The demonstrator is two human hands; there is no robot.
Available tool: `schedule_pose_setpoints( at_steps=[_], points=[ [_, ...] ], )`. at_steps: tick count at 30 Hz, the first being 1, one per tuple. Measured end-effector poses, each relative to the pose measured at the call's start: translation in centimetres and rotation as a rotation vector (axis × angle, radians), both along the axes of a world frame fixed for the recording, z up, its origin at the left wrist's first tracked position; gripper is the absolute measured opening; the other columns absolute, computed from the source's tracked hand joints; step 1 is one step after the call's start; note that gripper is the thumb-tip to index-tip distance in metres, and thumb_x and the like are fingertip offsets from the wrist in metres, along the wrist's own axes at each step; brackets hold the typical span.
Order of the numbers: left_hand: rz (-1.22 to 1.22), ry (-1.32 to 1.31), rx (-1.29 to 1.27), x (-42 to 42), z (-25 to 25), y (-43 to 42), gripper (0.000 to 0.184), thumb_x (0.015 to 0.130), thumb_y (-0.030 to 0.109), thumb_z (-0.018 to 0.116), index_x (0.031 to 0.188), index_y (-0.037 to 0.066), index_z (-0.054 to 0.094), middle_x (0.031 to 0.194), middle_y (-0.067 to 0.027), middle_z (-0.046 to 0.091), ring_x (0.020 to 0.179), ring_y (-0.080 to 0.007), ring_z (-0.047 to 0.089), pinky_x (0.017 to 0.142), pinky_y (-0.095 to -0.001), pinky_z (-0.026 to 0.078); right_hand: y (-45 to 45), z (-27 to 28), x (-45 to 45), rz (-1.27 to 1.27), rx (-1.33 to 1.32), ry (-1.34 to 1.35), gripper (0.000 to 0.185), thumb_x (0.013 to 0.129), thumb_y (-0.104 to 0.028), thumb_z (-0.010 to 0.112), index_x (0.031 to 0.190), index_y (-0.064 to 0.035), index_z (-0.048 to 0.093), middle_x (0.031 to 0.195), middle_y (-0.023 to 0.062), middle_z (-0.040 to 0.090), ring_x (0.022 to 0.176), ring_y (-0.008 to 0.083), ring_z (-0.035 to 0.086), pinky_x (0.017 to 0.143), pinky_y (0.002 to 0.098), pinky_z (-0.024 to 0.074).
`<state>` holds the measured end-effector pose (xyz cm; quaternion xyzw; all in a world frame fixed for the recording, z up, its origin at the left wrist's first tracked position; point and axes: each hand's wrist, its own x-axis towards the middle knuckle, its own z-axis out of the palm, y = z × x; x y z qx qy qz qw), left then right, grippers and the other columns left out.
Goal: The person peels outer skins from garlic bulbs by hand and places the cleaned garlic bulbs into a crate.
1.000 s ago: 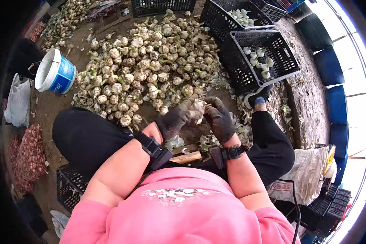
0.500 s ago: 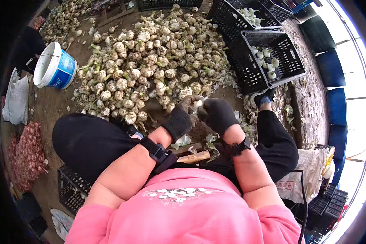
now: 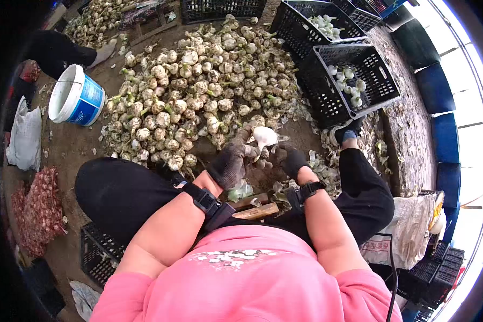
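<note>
A clean white garlic bulb (image 3: pixel 264 137) is held in front of me by my left hand (image 3: pixel 232 161), whose gloved fingers are closed round its lower left side. My right hand (image 3: pixel 292 161), also in a dark glove, is at the right of the bulb with its fingers bent inward; what they pinch, if anything, is too small to tell. Beyond both hands spreads a large heap of soiled garlic bulbs (image 3: pixel 198 86). Several white bulbs (image 3: pixel 349 83) lie inside a black crate (image 3: pixel 333 102) to the right of the heap.
A white and blue bucket (image 3: pixel 86 102) stands left of the heap. Behind the near crate is another black crate (image 3: pixel 292 27) with white bulbs. Red net sacks (image 3: pixel 40 209) lie at the left. Peeled skins litter the ground, and another person's leg (image 3: pixel 64 53) shows at the upper left.
The white bulb, earlier mostly hidden between my fingers, now shows clearly in my left hand. My right hand has dropped slightly and moved away from it. The other person's foot has come into view.
</note>
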<state>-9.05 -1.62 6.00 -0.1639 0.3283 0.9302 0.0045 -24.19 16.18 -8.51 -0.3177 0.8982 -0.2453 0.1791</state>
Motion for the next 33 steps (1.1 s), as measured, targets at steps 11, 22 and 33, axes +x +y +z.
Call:
schedule_pose_setpoints(
  at_steps=[11, 22, 33],
  points=[
    [-0.27, -0.34, -0.543, 0.2, -11.6, 0.6, 0.026, 0.081, 0.006, 0.046, 0.104, 0.002, 0.059, 0.08, -0.0081, 0.062, 0.063, -0.0155, 0.059, 0.056, -0.0302, 0.05, -2.4, 5.6, -2.7, -0.582, -0.59, -1.232, 0.025, 0.095, -0.024, 0.047, 0.103, -0.0051, 0.062, 0.095, 0.0085, 0.065, 0.077, 0.0188, 0.065, 0.063, 0.0302, 0.0543],
    [-0.203, -0.152, -1.296, 0.0, -8.6, 1.9, 0.034, 0.086, 0.028, 0.056, 0.109, 0.004, 0.06, 0.102, -0.0212, 0.061, 0.098, -0.0351, 0.057, 0.085, -0.042, 0.045, -9.4, 12.0, -27.5, 0.268, -0.434, 0.499, 0.029, 0.093, -0.02, 0.052, 0.117, -0.0037, 0.052, 0.106, 0.0118, 0.06, 0.096, 0.0234, 0.06, 0.083, 0.0325, 0.0511],
    [0.21, -0.411, -0.948, -0.7, -8.8, -0.8, 0.027, 0.08, 0.015, 0.053, 0.103, 0.003, 0.06, 0.084, -0.0219, 0.063, 0.078, -0.0371, 0.062, 0.067, -0.0446, 0.049, -23.6, -4.7, -2.1, 0.303, -0.044, 0.193, 0.043, 0.072, -0.017, 0.071, 0.11, -0.0056, 0.054, 0.104, 0.0212, 0.06, 0.102, 0.0374, 0.055, 0.085, 0.0447, 0.0468]
  ],
)
